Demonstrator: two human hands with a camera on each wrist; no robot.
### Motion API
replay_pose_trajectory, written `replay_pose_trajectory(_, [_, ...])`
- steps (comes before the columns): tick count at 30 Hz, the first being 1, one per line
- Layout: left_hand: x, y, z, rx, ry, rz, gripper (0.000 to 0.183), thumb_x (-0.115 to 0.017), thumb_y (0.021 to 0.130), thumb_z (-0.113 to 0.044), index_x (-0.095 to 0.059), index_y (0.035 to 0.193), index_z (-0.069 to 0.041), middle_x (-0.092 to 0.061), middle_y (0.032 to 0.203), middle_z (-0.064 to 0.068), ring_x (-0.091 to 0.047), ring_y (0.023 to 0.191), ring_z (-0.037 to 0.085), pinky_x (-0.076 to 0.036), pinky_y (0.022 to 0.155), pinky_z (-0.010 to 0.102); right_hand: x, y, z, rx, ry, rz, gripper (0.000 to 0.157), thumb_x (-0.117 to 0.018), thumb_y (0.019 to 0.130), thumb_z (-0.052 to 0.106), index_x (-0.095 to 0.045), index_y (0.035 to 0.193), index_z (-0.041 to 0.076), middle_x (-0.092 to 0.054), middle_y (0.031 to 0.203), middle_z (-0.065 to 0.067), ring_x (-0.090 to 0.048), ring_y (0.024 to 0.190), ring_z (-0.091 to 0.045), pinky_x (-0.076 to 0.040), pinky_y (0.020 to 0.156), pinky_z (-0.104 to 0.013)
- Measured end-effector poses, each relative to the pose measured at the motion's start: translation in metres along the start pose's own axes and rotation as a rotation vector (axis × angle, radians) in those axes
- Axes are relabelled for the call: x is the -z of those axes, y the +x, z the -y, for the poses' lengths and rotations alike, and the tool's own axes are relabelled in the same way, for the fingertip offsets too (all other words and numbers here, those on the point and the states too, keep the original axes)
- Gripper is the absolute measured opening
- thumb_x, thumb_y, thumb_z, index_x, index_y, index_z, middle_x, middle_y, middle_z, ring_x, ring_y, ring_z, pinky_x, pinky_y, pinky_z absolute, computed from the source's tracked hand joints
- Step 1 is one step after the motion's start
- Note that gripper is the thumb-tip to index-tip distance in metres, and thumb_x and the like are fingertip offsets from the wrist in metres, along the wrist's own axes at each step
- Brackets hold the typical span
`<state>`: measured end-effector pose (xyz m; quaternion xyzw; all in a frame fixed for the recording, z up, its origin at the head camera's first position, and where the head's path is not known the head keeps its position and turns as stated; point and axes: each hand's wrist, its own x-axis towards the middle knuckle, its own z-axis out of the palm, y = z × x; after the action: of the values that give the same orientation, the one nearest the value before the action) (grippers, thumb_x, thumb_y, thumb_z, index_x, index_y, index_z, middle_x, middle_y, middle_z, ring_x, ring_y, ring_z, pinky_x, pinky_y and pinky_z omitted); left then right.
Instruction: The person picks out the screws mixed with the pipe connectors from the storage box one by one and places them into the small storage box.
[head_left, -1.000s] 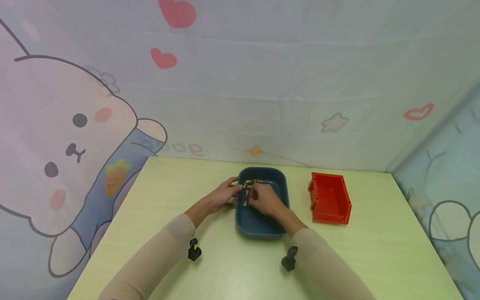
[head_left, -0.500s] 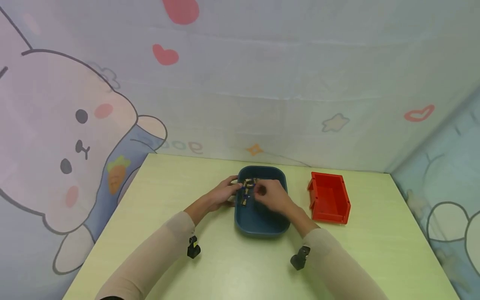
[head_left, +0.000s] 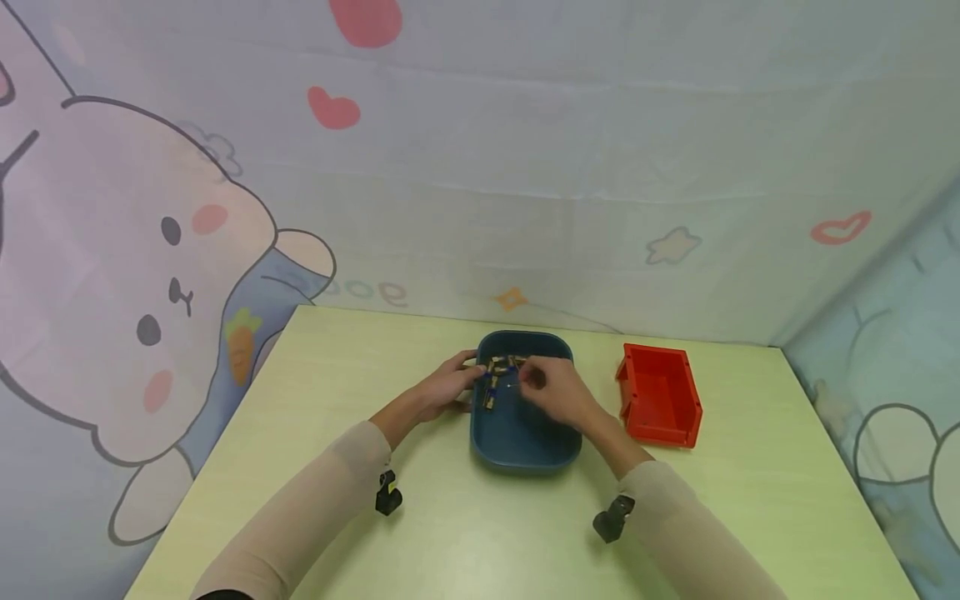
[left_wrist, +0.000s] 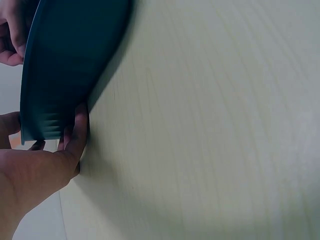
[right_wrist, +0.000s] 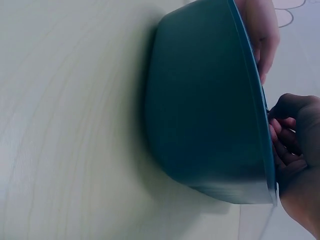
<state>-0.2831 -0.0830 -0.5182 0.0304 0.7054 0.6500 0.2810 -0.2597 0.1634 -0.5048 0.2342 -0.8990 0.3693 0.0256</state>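
A dark blue rectangular bin (head_left: 522,450) stands on the table, with several small gold-and-blue pieces (head_left: 491,393) along its left side and back. My left hand (head_left: 442,392) grips the bin's left wall, thumb over the rim and fingers outside; the left wrist view shows those fingers low on the bin wall (left_wrist: 75,75). Inside the bin's right half, my right hand (head_left: 558,390) pinches a small thin, light-coloured piece (head_left: 513,385) between thumb and fingertips. Its exact kind I cannot tell. From the right wrist view, the bin wall (right_wrist: 205,100) hides most of the inside.
To the right of the bin stands a red open-front storage bin (head_left: 660,396). The pale yellow table (head_left: 465,533) ends at a printed cloth backdrop (head_left: 525,167) behind. Black wrist cameras (head_left: 613,518) hang at both sleeves.
My right hand has moved right, away from the small pieces, and a thin piece now shows at its fingertips. My left hand stays on the bin's left wall.
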Motion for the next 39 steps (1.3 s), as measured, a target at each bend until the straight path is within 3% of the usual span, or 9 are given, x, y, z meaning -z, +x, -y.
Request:
replay_pose_trajectory(13, [-0.001, -0.001, 0.002, -0.008, -0.001, 0.016, 0.056, -0.05, 0.114, -0.027, -0.03, 0.166, -0.016, -0.049, 0.154, 0.021, -0.057, 0.137, 0.037, -0.061, 0.091, 0.048, 0.021, -0.013, 0.0, -0.013, -0.006, 0.005, 0.006, -0.076, 0.095, 0.003, -0.077, 0.1, 0.006, -0.073, 0.094, -0.001, -0.064, 0.083, -0.017, -0.059, 0.079, -0.035])
replay_pose_trajectory(25, [0.002, 0.0, 0.003, -0.002, 0.006, -0.006, 0.056, -0.05, 0.114, -0.027, -0.031, 0.166, -0.017, -0.05, 0.155, 0.02, -0.057, 0.137, 0.037, -0.062, 0.088, 0.046, 0.026, -0.014, 0.002, -0.018, -0.003, -0.019, 0.007, -0.076, 0.095, 0.003, -0.075, 0.099, 0.008, -0.072, 0.093, -0.001, -0.064, 0.082, -0.018, -0.059, 0.079, -0.035])
replay_pose_trajectory(39, [0.001, 0.0, 0.003, -0.006, -0.003, -0.014, 0.056, -0.051, 0.114, -0.027, -0.033, 0.166, -0.018, -0.048, 0.155, 0.021, -0.057, 0.136, 0.037, -0.062, 0.089, 0.046, 0.042, -0.026, -0.002, -0.06, 0.081, -0.045, 0.012, -0.07, 0.098, -0.001, -0.076, 0.107, 0.004, -0.074, 0.099, -0.004, -0.064, 0.085, -0.019, -0.058, 0.079, -0.029])
